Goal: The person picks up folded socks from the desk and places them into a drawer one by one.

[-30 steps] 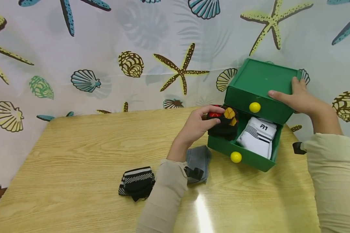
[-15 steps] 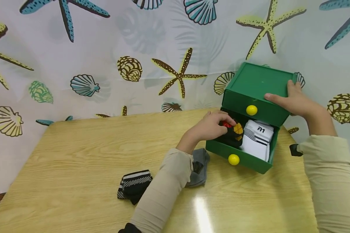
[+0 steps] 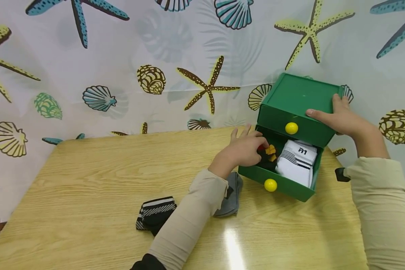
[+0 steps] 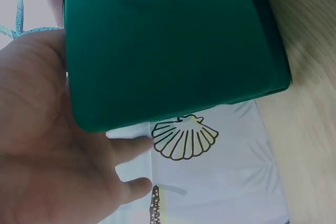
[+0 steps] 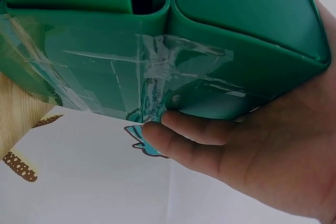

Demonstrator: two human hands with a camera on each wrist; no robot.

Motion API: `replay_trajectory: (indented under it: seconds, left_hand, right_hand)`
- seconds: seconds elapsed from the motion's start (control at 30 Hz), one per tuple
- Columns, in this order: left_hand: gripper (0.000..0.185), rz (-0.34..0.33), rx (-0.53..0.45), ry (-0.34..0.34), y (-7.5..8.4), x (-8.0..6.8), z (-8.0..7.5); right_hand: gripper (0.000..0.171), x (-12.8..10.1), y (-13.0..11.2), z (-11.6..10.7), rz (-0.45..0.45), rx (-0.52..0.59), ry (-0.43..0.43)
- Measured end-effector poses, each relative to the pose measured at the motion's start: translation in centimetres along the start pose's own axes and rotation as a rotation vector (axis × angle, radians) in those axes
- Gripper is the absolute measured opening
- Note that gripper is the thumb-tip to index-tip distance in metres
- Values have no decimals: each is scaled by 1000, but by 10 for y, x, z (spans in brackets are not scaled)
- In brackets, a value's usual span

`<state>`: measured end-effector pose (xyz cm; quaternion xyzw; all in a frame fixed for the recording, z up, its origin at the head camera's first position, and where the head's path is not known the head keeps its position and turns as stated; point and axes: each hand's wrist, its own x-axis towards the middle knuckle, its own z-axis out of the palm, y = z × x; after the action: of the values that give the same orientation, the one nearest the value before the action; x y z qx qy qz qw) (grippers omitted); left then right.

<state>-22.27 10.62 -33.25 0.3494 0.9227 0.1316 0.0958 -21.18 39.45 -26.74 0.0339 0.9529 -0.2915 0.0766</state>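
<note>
A green two-tier drawer box (image 3: 300, 93) with yellow knobs stands at the back right, its lower drawer (image 3: 290, 189) pulled out. My left hand (image 3: 244, 150) reaches over the drawer's left side. Its thumb and index finger pinch a black sock (image 3: 272, 157) with red and yellow argyle patches, while other fingers stick out. A folded white sock (image 3: 297, 161) with black stripes lies beside it in the drawer. My right hand (image 3: 349, 118) rests on the box's top right corner, thumb on top, other fingers fairly straight along the taped side (image 5: 105, 66). The left wrist view hides the pinching fingertips.
On the wooden table (image 3: 98, 180) lie a folded grey sock (image 3: 231, 202), partly under the left sleeve, and a folded black-and-white patterned sock (image 3: 156, 212) farther left. Behind the table hangs a shell-and-starfish curtain (image 3: 175, 75), close to the box.
My left hand has carried the argyle sock from the drawer's left edge down into the drawer beside the white sock, then shifted it slightly left. The right hand stays on the box.
</note>
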Motion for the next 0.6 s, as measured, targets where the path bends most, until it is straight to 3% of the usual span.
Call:
replay_trajectory:
  seconds: [0.13, 0.33, 0.6]
  left_hand:
    - [42, 9, 28, -67, -1, -1, -5]
    - [43, 37, -4, -164, -4, 1, -16]
    - [42, 60, 38, -127, 5, 0, -13]
  right_hand:
    - [115, 0, 1, 1, -8, -2, 7]
    - [115, -1, -1, 0, -5, -1, 6]
    - [114, 1, 2, 1, 1, 13, 13]
